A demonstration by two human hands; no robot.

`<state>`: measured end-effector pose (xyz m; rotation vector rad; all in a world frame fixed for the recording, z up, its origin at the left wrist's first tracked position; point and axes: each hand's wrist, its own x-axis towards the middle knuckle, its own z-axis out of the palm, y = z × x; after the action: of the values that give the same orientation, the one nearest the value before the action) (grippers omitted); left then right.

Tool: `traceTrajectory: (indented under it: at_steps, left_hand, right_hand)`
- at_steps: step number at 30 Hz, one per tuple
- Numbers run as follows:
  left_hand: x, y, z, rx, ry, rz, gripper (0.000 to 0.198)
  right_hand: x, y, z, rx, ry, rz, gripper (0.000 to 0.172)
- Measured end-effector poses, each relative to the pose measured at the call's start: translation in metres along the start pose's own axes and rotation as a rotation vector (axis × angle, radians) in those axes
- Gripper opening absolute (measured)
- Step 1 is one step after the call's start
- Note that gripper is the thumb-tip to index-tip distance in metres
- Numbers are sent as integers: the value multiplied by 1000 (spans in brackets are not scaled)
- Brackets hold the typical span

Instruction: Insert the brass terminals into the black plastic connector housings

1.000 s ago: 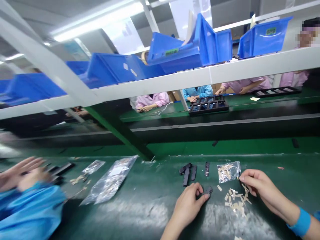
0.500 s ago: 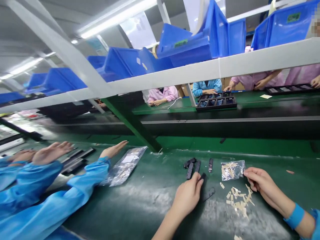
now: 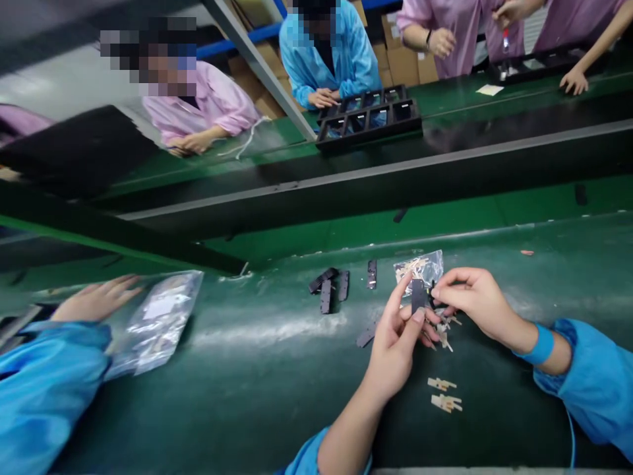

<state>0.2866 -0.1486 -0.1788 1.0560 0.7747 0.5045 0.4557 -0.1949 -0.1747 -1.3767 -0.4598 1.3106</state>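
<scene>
My left hand [image 3: 397, 340] grips a small flat black plastic part [image 3: 419, 295] upright between thumb and fingers. Beside its right edge, my right hand [image 3: 477, 302] is closed in a pinch; a small dark bit shows at the fingertips, too small to name. Behind the hands lies a clear plastic bag [image 3: 431, 265] of small beige pieces. More beige pieces [image 3: 446, 402] are loose on the green surface in front, and others are partly hidden under my hands. A further black part [image 3: 366, 334] lies left of my left hand.
Several black plastic parts [image 3: 325, 297] lie to the left on the green work surface [image 3: 277, 396]. A larger clear bag [image 3: 161, 316] is farther left, beside a co-worker's hand [image 3: 99, 300]. Across the bench, people sit near a black compartment tray [image 3: 368, 125].
The view has tilted down and shifted. My left hand, with a black part, has come over to my right hand, which has left the bag's edge. The co-worker's hand has lowered.
</scene>
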Motion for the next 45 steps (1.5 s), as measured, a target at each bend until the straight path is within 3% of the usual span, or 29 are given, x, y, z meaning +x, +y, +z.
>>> traceTrajectory:
  at_steps: [7,14,25,45]
  left_hand:
    - [-9,-6,9,13,24,16,63]
    - [-13,-7,9,85,17,30,76]
    - [-15,-7,5,146,-32,59,65]
    - [-15,-17,-1,286,-66,239,56]
  right_hand:
    - [-10,-2,5,32,-1,5,26]
    - [-13,-2,6,22,-8,-12,28]
    - [-12,-1,6,20,-13,-2,25]
    - [-13,0,8,66,-20,25,16]
